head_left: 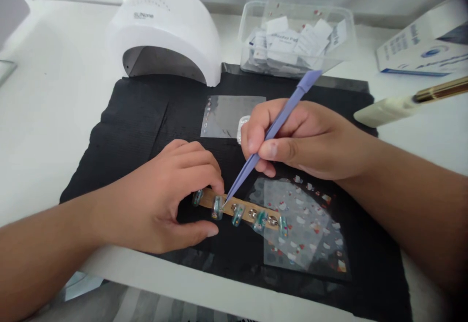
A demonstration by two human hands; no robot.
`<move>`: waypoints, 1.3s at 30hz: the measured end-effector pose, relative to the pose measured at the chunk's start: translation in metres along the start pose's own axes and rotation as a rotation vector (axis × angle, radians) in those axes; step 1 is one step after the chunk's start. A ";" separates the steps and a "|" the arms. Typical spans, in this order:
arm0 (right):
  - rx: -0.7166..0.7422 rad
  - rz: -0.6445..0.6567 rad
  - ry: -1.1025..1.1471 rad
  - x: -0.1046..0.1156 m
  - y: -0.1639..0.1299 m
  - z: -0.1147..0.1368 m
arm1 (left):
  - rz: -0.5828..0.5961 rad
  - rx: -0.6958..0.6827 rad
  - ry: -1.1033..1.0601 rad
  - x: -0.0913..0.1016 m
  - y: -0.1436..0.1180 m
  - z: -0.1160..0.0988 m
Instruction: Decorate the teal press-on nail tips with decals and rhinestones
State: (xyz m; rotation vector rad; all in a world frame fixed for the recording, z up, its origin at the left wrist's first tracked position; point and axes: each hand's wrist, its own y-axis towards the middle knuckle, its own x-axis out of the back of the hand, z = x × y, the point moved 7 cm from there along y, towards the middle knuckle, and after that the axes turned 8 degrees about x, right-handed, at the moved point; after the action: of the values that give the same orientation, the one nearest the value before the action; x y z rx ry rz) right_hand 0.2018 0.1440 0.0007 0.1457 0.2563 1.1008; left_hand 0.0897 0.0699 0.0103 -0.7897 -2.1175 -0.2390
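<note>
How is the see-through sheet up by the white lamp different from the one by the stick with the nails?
The upper sheet lies flat, nearly bare, with one column of tiny stickers along its left edge; the lower sheet is dotted all over with small red-and-white stickers. The upper sheet lies apart from the wooden stick; the lower one lies under its end. Both are clear, on the black mat.

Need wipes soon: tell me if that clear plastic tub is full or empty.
Partly full: the clear tub holds a loose pile of white packets.

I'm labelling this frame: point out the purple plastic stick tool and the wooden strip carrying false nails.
purple plastic stick tool [244, 173], head view, lower shaft near its tip.
wooden strip carrying false nails [229, 207], head view, bare wood between nails.
</note>
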 end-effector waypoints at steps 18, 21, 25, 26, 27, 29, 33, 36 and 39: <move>0.010 0.001 0.010 -0.002 0.001 -0.003 | -0.019 -0.010 0.024 -0.001 -0.001 -0.001; 0.017 0.003 0.031 -0.002 0.001 -0.004 | -0.015 -0.002 0.014 -0.001 -0.001 -0.002; 0.016 -0.002 0.047 -0.002 0.001 -0.004 | -0.019 -0.003 0.011 -0.001 -0.001 -0.002; 0.017 -0.002 0.056 -0.002 0.001 -0.004 | -0.022 -0.002 0.011 -0.001 -0.001 -0.001; 0.016 -0.001 0.063 -0.002 0.001 -0.004 | -0.022 -0.002 0.010 -0.001 -0.001 -0.001; 0.017 0.001 0.062 -0.002 0.001 -0.004 | -0.020 -0.003 0.009 -0.001 -0.001 -0.001; 0.024 0.002 0.036 -0.002 0.001 -0.005 | -0.023 -0.007 0.014 0.000 -0.001 -0.001; 0.016 0.003 0.043 -0.002 0.001 -0.005 | -0.029 -0.010 0.012 0.000 -0.002 -0.002; 0.011 -0.001 0.045 -0.002 0.001 -0.005 | -0.038 -0.010 0.010 0.000 -0.001 -0.002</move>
State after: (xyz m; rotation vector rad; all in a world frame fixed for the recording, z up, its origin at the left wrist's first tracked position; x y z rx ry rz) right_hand 0.1990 0.1425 -0.0035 0.1305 0.3028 1.1024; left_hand 0.0901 0.0681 0.0116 -0.7533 -2.1246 -0.2735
